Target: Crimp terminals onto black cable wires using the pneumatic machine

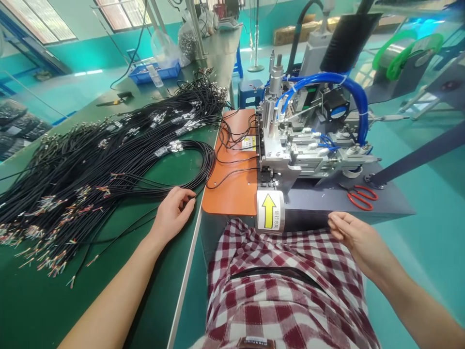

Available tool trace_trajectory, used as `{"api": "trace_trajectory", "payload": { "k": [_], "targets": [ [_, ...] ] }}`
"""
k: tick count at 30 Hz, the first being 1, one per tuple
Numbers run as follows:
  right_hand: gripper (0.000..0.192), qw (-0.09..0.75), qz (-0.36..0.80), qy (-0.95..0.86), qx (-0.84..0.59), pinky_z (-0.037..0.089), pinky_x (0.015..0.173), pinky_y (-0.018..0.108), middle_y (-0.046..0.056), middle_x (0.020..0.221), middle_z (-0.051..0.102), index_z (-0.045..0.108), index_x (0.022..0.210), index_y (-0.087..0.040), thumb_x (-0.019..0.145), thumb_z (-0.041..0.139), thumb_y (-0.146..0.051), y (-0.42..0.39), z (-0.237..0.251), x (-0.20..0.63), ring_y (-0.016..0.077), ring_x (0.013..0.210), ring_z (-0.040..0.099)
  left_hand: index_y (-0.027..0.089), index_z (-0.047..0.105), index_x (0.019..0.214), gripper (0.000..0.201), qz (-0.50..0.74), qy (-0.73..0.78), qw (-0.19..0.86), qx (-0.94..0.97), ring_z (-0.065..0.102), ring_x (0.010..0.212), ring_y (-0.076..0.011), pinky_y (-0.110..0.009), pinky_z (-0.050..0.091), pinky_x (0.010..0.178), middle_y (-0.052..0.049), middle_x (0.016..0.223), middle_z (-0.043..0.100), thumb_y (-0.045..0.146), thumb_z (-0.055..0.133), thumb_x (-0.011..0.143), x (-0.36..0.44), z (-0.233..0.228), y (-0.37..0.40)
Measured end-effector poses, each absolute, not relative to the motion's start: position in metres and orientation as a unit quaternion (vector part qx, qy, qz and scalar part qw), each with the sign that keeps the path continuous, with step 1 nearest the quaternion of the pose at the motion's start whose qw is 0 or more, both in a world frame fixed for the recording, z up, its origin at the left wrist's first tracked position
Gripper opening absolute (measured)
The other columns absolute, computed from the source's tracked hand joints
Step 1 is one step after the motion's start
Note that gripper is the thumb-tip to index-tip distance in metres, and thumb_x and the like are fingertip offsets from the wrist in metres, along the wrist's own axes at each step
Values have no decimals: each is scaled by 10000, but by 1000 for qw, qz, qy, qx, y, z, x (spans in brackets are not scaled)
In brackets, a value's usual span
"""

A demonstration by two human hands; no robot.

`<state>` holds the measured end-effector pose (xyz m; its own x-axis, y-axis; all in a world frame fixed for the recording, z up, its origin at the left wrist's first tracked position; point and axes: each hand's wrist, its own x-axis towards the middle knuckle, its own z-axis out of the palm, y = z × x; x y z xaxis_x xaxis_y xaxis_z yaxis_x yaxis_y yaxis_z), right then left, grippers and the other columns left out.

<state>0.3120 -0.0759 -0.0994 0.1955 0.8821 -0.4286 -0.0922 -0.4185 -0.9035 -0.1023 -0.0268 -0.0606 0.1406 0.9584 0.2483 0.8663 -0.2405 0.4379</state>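
A large pile of black cables (109, 160) with stripped coloured wire ends lies spread over the green bench (32, 300). My left hand (173, 213) rests on the bench edge beside the pile, its fingers curled around one thin black cable. My right hand (358, 240) hovers low in front of the grey machine base (327, 203), fingers loosely pinched together; nothing is visible in them. A metal machine (290, 145) with blue air hoses stands behind an orange plate (232, 189), where a few cables lead into it.
Red-handled scissors (359, 196) lie on the machine base. A yellow arrow label (269, 211) faces me on the machine's front. A blue tray (154, 72) and plastic bags sit far back on the bench. A blue stool (250, 92) stands on the floor beyond.
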Motion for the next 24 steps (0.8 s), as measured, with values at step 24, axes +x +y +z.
{"api": "trace_trajectory", "payload": {
  "k": [24],
  "targets": [
    [308, 471, 564, -295, -611, 355, 496, 168, -35, 699, 440, 564, 713, -194, 742, 704, -467, -68, -94, 312, 87, 566, 332, 215, 586, 988, 183, 235, 616, 100, 745, 500, 707, -159, -267, 408, 598, -13, 823, 501, 310, 493, 862, -104, -59, -26]
  ]
}}
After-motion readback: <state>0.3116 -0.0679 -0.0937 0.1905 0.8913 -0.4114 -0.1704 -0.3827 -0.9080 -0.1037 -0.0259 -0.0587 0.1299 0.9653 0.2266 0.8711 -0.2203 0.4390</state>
